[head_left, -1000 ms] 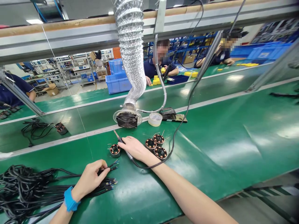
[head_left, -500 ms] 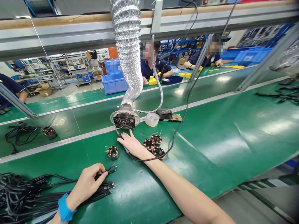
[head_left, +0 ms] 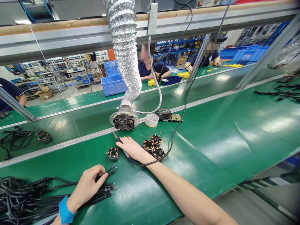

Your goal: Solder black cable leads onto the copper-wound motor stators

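My right hand [head_left: 132, 148] is closed around a soldering iron [head_left: 117, 139], whose metal tip points up and away below the fan. Its fingers are partly hidden behind the back of the hand. At lower left, my left hand [head_left: 90, 182] pinches a black cable [head_left: 110, 170] near its stripped, coloured wire ends. More black cables [head_left: 105, 191] lie under and beside that hand. A single wound stator [head_left: 112, 154] stands on the green bench between the hands. Three more stators [head_left: 148, 145] are grouped just beyond my right wrist.
A fan [head_left: 123, 122] on a silver duct [head_left: 126, 56] hangs at the bench's back edge. Beside it are a tape roll [head_left: 152, 120] and a dark metal stand [head_left: 166, 115]. The iron's cord [head_left: 173, 137] loops over my right forearm. Co-workers sit across the bench.
My right hand's raised finger has come down onto the iron, and the hand has drawn slightly lower with it. The left hand stays on the cable. The view has shifted a little.
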`<state>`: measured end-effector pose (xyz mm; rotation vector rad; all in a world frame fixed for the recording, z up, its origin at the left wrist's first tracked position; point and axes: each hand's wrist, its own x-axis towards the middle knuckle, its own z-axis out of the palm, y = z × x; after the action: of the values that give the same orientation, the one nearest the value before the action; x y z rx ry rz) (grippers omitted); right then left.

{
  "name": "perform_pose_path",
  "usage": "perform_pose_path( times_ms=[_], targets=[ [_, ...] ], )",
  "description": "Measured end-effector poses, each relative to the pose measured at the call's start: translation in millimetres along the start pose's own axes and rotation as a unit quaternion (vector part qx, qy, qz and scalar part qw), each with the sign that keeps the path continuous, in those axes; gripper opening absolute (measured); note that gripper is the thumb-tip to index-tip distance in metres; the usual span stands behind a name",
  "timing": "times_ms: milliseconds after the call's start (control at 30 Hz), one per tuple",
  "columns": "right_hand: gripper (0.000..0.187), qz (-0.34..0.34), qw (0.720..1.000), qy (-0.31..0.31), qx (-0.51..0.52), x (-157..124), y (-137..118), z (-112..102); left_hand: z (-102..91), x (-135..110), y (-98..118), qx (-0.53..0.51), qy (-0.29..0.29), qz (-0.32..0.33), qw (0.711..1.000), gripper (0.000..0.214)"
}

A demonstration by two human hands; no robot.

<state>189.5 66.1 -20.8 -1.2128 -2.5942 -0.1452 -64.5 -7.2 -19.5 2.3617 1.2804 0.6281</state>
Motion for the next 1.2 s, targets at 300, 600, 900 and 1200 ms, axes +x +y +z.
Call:
perform_pose_path(
  times_ms=[300,600,900,1200],
  targets=[
    [0.025,0.011,0.999,0.052,-0.001,-4,9,3,0.1,-1,-1,0.004,-0.011,-0.004,1.000,0.026],
    [0.014,0.009,1.000,0.024,-0.016,-4,2,6,1.1,-1,-4,0.003,-0.014,-0.009,1.000,0.024],
    [0.024,0.020,0.997,0.037,0.061,-10,-1,-7,-1.0,-2,1,-0.005,-0.013,-0.016,1.000,0.025],
    [0.029,0.008,0.895,0.224,0.386,-10,-28,-22,-16.8,6,9,-0.062,0.074,-0.042,0.994,0.028]
  ],
)
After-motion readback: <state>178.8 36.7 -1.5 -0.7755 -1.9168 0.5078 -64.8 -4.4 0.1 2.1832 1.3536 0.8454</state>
